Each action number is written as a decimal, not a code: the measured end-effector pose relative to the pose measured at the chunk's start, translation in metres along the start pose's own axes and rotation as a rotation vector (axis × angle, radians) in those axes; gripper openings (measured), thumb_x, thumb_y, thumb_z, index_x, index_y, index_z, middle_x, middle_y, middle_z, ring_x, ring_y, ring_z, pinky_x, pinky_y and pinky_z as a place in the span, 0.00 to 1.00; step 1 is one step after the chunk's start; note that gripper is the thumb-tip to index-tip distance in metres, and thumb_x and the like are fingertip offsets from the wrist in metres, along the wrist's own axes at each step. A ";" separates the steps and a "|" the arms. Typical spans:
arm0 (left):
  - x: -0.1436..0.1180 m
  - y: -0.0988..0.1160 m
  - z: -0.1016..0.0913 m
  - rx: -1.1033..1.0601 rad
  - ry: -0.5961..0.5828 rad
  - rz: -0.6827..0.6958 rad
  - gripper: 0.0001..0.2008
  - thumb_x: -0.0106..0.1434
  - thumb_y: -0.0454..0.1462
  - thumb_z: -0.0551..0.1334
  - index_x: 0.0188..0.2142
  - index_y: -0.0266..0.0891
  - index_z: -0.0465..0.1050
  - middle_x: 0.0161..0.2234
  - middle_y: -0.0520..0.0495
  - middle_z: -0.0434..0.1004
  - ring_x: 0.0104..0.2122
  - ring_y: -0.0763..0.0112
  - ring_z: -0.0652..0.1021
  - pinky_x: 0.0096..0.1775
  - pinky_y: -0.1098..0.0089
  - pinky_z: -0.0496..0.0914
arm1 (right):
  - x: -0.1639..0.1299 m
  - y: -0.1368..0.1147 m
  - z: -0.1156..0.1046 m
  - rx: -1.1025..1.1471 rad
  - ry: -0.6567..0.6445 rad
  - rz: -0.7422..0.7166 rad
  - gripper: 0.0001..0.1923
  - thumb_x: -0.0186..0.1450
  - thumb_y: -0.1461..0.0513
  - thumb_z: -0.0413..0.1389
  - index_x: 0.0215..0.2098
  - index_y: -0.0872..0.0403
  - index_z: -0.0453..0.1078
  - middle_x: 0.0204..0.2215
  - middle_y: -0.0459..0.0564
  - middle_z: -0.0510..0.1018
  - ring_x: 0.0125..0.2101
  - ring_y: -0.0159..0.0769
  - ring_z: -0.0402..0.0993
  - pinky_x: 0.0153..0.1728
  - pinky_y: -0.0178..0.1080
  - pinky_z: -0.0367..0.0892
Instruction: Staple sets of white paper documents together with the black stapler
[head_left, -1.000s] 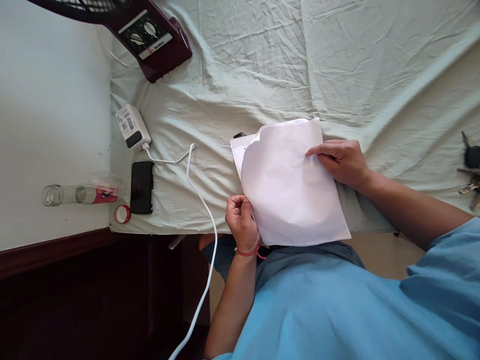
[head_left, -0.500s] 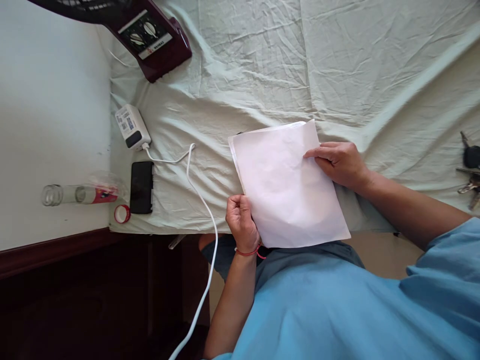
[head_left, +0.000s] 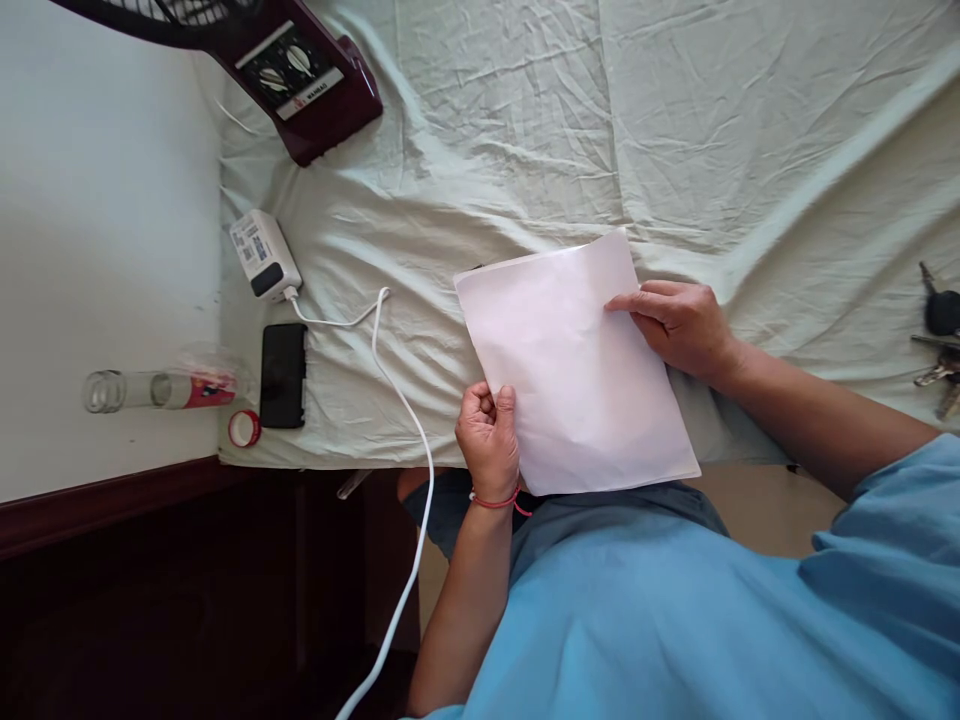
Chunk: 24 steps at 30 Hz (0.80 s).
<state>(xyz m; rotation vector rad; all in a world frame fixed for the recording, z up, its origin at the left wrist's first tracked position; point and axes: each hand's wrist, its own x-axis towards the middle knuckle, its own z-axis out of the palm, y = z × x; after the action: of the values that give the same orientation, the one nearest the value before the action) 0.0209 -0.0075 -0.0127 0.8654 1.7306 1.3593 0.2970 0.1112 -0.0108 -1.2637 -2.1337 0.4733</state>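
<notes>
A thin stack of blank white paper sheets lies tilted across the near edge of the table, its lower end over my lap. My left hand, with a red string round the wrist, grips the stack's left edge, thumb on top and fingers curled at the side. At the right edge sits my right hand, its index finger stretched over the top sheet. Its other fingers are bent in by the margin, and their tips are hidden. Something small and dark peeks out behind the stack's upper left corner.
On the left of the cloth-covered table are a black phone, a red cap, a clear bottle and a white charger with a long white cable. A dark red fan stands behind; keys lie far right.
My left hand has moved slightly up and right, its thumb now lying on the top sheet. The sheets line up more closely at the upper edge. My right hand has barely moved.
</notes>
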 end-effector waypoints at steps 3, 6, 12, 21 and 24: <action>0.000 -0.001 -0.001 0.028 0.008 0.027 0.25 0.66 0.58 0.76 0.38 0.41 0.76 0.28 0.55 0.76 0.29 0.75 0.75 0.37 0.74 0.70 | 0.001 0.002 0.003 0.022 0.056 0.022 0.19 0.79 0.61 0.53 0.59 0.49 0.84 0.44 0.55 0.90 0.42 0.45 0.87 0.45 0.45 0.79; 0.000 -0.001 -0.001 0.013 0.024 0.029 0.24 0.66 0.57 0.76 0.38 0.40 0.76 0.28 0.54 0.78 0.30 0.74 0.75 0.37 0.74 0.70 | 0.002 0.006 0.006 0.036 0.110 0.064 0.25 0.77 0.58 0.55 0.70 0.50 0.75 0.47 0.58 0.88 0.44 0.49 0.85 0.49 0.51 0.81; 0.000 0.001 0.000 0.029 0.086 0.016 0.22 0.65 0.55 0.76 0.38 0.40 0.76 0.27 0.55 0.75 0.29 0.74 0.73 0.36 0.74 0.69 | 0.002 0.013 0.011 0.082 0.113 0.140 0.33 0.74 0.56 0.56 0.76 0.48 0.65 0.57 0.60 0.85 0.48 0.51 0.83 0.49 0.55 0.83; -0.002 0.003 0.004 0.031 0.118 0.012 0.22 0.66 0.55 0.75 0.38 0.42 0.73 0.28 0.55 0.75 0.30 0.73 0.74 0.37 0.72 0.70 | 0.005 0.003 0.003 0.108 0.017 0.258 0.32 0.75 0.51 0.58 0.74 0.51 0.67 0.49 0.57 0.90 0.38 0.47 0.82 0.47 0.54 0.80; -0.002 0.003 0.003 0.034 0.111 0.013 0.22 0.66 0.55 0.74 0.38 0.42 0.73 0.28 0.56 0.74 0.29 0.73 0.73 0.36 0.73 0.69 | 0.007 0.001 -0.005 0.260 -0.028 0.362 0.35 0.74 0.46 0.61 0.74 0.50 0.67 0.37 0.51 0.89 0.30 0.43 0.78 0.39 0.49 0.78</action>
<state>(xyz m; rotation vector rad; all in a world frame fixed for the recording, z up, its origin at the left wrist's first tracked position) 0.0246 -0.0068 -0.0105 0.8346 1.8396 1.4134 0.2986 0.1174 -0.0055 -1.4973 -1.7940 0.8944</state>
